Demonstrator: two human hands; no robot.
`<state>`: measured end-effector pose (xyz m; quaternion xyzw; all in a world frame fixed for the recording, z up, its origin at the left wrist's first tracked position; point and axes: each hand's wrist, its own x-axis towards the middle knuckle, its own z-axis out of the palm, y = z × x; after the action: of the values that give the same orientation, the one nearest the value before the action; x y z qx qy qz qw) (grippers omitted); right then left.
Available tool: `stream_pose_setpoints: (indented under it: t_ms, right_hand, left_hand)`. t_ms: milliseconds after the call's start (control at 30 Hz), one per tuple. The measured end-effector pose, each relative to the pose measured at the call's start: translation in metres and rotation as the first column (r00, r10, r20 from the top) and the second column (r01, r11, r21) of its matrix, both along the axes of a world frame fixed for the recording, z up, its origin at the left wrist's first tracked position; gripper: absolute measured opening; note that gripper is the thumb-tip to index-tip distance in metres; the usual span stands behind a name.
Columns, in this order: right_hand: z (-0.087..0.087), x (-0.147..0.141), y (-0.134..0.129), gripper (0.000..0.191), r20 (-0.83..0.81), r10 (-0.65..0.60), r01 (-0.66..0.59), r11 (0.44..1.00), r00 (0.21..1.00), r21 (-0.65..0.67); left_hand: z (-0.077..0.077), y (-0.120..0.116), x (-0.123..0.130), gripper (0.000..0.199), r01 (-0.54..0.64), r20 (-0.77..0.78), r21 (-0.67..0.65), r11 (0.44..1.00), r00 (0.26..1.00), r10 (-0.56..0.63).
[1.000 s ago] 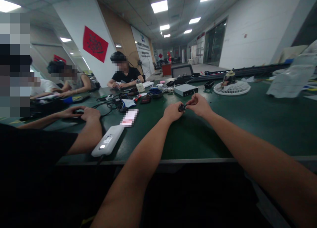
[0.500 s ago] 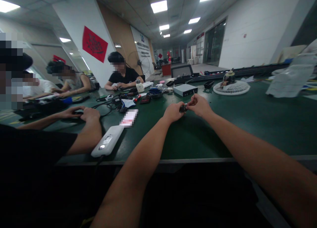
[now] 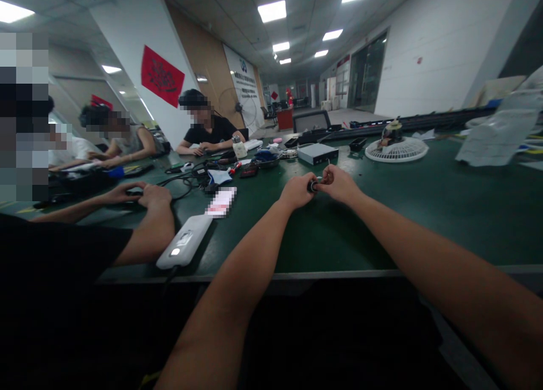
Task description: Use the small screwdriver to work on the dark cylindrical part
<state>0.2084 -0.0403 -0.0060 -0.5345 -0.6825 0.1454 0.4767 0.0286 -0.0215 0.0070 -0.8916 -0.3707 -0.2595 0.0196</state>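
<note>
My left hand [image 3: 298, 191] is closed around a small dark cylindrical part [image 3: 313, 186] with a shiny ring at its end, held just over the green table [image 3: 339, 232]. Fingers pinched, my right hand [image 3: 341, 183] meets that part from the right. A thin stick-like tip [image 3: 328, 163] shows above the right fingers; what it belongs to is mostly hidden by them. The part is too small and dark for me to tell its kind.
Beyond my hands stand a grey metal box [image 3: 318, 154] and a white fan grille [image 3: 396, 151] with a motor on it. To the left lie a white power bank [image 3: 185, 242], a phone [image 3: 222, 202] and tangled black cables [image 3: 186, 181]. A co-worker's hands [image 3: 146, 195] are at the left.
My right hand has shifted slightly left and down, its fingers turned against the part. My left hand stays nearly in place. A person across the table has leaned a little left.
</note>
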Motion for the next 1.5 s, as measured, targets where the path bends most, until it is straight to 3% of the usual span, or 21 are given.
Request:
stream_pose_setpoints:
  t_ms: [100, 200, 400, 567, 967, 1133, 1300, 1500]
  right_hand:
    - [0.001, -0.002, -0.001, 0.026, 0.028, -0.052, 0.051, 0.998, 0.998, 0.034]
    - [0.005, -0.002, -0.003, 0.016, -0.08, -0.014, 0.017, 0.999, 0.997, 0.033]
    - [0.016, -0.002, -0.008, 0.05, -0.344, 0.083, -0.055, 0.994, 0.935, 0.09]
    - [0.02, -0.004, -0.009, 0.057, -0.461, 0.119, -0.099, 0.993, 0.879, 0.069]
    - [0.02, -0.004, -0.01, 0.055, -0.439, 0.109, -0.138, 0.99, 0.892, -0.034]
    - [0.018, -0.003, -0.007, 0.052, -0.404, 0.05, -0.078, 0.996, 0.913, -0.053]
    - [0.017, -0.002, -0.004, 0.05, -0.496, 0.103, -0.148, 0.988, 0.862, -0.051]
    - [0.016, -0.001, -0.002, 0.051, -0.468, 0.016, -0.075, 0.991, 0.884, -0.107]
  left_hand:
    - [0.002, -0.003, 0.002, 0.027, -0.061, 0.011, -0.011, 0.998, 0.998, 0.061]
    - [0.004, -0.005, 0.003, 0.028, -0.151, 0.012, -0.017, 0.988, 0.988, 0.152]
    - [0.006, -0.003, -0.002, 0.028, -0.294, 0.024, -0.031, 0.955, 0.955, 0.294]
    - [0.004, -0.001, -0.003, 0.026, -0.275, 0.037, -0.016, 0.961, 0.961, 0.276]
    - [0.006, -0.005, -0.001, 0.028, -0.255, 0.017, -0.018, 0.967, 0.967, 0.255]
    - [0.007, -0.006, 0.0, 0.027, -0.236, 0.01, -0.018, 0.972, 0.972, 0.236]
    - [0.006, -0.004, -0.001, 0.027, -0.228, 0.014, -0.031, 0.973, 0.974, 0.228]
    - [0.006, -0.003, -0.001, 0.025, -0.202, 0.02, -0.043, 0.978, 0.979, 0.203]
